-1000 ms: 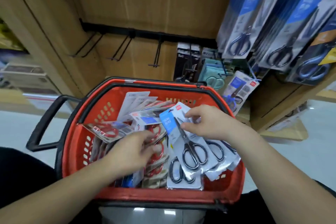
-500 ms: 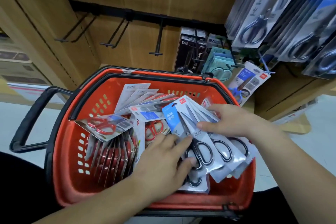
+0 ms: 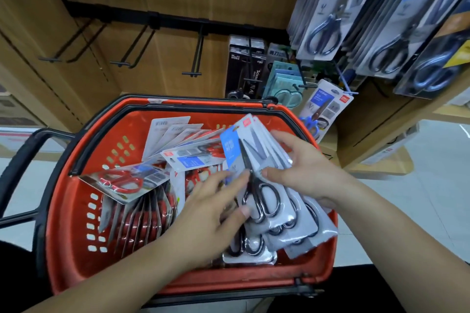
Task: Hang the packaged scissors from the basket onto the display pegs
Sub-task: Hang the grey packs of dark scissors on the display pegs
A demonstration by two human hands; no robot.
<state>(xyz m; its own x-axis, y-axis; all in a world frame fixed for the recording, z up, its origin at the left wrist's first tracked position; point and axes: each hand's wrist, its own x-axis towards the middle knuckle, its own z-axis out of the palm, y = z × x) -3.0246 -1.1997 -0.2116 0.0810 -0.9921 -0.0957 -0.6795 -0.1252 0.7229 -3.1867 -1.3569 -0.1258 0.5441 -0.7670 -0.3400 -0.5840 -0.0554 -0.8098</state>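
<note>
Both your hands are on the black-handled scissors packs (image 3: 264, 201), fanned out at the right side of the red basket (image 3: 63, 211).
Your right hand (image 3: 305, 173) clamps the fan, with the thumb across the front card beside the blades and the fingers curled over the upper edges. Your left hand (image 3: 211, 216) lies with near-straight, slightly spread fingers on the front pack, fingertip by the blades and thumb by the handle loops. That pack has a blue panel and a red logo tab, both too blurred to read. Red-handled scissors packs (image 3: 119, 181) fill the basket's left half. Beyond the far rim three bare display pegs (image 3: 195, 58) jut from a black rail. To their right a black pack (image 3: 244, 68) reads "Scisso…" and a hanging blue-handled pack (image 3: 328, 109) carries a "deli" tab.
</note>
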